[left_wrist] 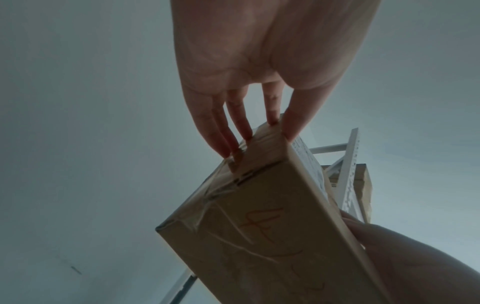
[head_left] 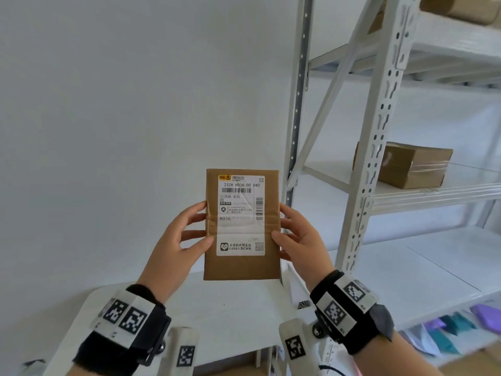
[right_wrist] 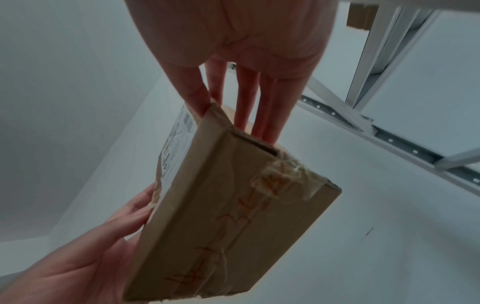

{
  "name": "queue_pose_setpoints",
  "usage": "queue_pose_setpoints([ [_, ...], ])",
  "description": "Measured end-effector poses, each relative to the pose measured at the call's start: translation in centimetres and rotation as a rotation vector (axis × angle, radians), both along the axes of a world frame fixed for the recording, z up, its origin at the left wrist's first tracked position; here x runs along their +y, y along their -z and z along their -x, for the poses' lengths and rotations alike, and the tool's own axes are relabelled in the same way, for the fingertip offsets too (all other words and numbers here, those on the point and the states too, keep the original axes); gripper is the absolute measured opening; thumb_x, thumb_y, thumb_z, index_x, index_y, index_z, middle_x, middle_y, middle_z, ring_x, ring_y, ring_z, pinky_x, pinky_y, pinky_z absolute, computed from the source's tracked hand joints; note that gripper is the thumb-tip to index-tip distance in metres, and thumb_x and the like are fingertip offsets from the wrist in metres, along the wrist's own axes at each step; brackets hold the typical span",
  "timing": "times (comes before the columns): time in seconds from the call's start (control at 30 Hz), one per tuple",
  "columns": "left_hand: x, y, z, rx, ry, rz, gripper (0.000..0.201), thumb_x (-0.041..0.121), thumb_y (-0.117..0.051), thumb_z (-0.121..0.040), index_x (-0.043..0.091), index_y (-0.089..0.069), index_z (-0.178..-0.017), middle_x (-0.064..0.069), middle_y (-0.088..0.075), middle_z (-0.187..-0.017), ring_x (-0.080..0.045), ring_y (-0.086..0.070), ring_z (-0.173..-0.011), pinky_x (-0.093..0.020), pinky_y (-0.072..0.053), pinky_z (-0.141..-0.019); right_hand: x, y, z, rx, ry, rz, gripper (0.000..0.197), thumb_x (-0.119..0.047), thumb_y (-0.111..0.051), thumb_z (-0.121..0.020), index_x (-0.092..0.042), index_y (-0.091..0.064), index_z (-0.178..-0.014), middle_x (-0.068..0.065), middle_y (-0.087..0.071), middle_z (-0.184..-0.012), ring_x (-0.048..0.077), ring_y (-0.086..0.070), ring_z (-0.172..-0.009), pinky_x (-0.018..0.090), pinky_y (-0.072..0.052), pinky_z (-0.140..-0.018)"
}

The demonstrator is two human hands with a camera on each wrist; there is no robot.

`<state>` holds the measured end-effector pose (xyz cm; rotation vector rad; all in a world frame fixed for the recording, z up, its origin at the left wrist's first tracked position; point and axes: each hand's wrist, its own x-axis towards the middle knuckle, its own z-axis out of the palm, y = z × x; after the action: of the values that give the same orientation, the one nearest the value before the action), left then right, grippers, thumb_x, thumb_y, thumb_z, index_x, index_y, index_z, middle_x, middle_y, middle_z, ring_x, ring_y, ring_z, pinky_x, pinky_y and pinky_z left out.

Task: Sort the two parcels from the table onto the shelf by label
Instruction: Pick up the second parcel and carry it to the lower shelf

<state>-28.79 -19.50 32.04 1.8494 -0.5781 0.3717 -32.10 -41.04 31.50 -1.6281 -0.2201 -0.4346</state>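
The left hand (head_left: pixel 177 234) is pinching the left edge of the parcel (head_left: pixel 242 226), thumb lying on the printed face and fingers reaching round to the back; the right hand (head_left: pixel 298 237) is doing the same on the opposite edge. The wrist views confirm it: the fingers (left_wrist: pixel 233 127) of the left hand are pressing on the taped back, and the right hand's fingers (right_wrist: pixel 262 115) are lying flat near a torn flap. Gripping by the edges is leaving the label (head_left: pixel 240 215) uncovered, which seems to be the point, since the parcel is being held upright, face toward the person, in the air above the worktop (head_left: pixel 230 308) and well clear of it. The codes on the label are readable like this, and the sorting depends on them. The orange handwriting on the back is facing away and too unclear to read.

To the right, the white metal shelf (head_left: pixel 379 147) is standing close by, with bare boards at several heights. One cardboard box (head_left: pixel 412 165) is already sitting on a middle level and another brown box (head_left: pixel 461 6) is showing at the top edge. The held parcel is not yet on any level. Judging by the pose, the label is being checked before a level is chosen; which one it belongs to cannot be told from here. Some purple and teal packets (head_left: pixel 455 324) are lying low down beneath the shelf.
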Motion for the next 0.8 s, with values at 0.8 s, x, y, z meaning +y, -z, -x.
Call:
queue_pose_setpoints([
  [0.8, -36.3, 2.1, 13.0, -0.021, 0.263, 0.053, 0.05, 0.021, -0.061, -0.084, 0.05, -0.038, -0.118, 0.027, -0.051, -0.112, 0.008, -0.056, -0.097, -0.004, -0.047, -0.063, -34.9, 0.4, 18.3, -0.002, 0.237, 0.054, 0.052, 0.003, -0.047, -0.09, -0.043, -0.054, -0.111, -0.007, -0.069, -0.101, 0.006, -0.07, -0.076, 0.023, -0.058, -0.063],
])
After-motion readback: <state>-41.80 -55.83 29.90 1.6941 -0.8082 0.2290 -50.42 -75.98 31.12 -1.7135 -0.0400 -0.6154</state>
